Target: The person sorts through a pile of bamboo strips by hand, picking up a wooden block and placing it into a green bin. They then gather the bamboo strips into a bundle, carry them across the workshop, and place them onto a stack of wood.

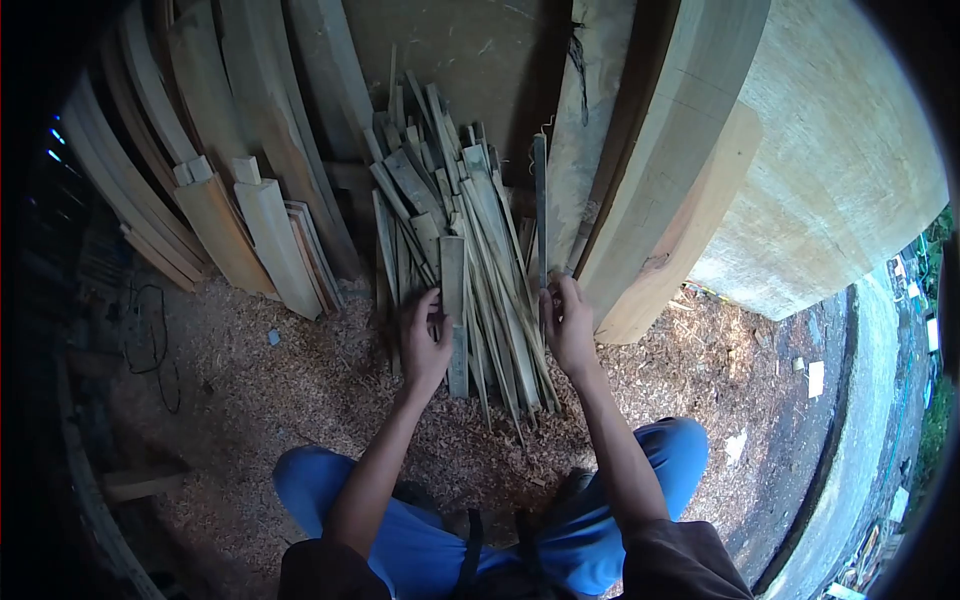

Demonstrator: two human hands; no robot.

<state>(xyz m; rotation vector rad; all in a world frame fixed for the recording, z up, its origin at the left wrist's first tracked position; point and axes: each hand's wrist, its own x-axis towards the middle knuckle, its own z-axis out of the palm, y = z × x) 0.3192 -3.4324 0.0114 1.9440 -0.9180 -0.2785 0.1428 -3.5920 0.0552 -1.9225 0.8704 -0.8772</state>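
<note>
While the left hand (425, 340) closes its fingers on a short flat batten (454, 300) in the leaning slat pile (450, 230), the right hand (568, 325) pinches a thin upright strip (540, 210) near its foot, both seemingly light, stiff, splintery, best gripped low.

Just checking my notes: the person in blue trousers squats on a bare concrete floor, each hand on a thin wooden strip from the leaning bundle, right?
Not quite. The head view shows the floor covered in wood shavings and sawdust, not bare concrete. The rest holds: the left hand grips a flat grey wooden strip, and the right hand holds a thin dark upright strip from the leaning bundle of thin wooden strips.
</note>
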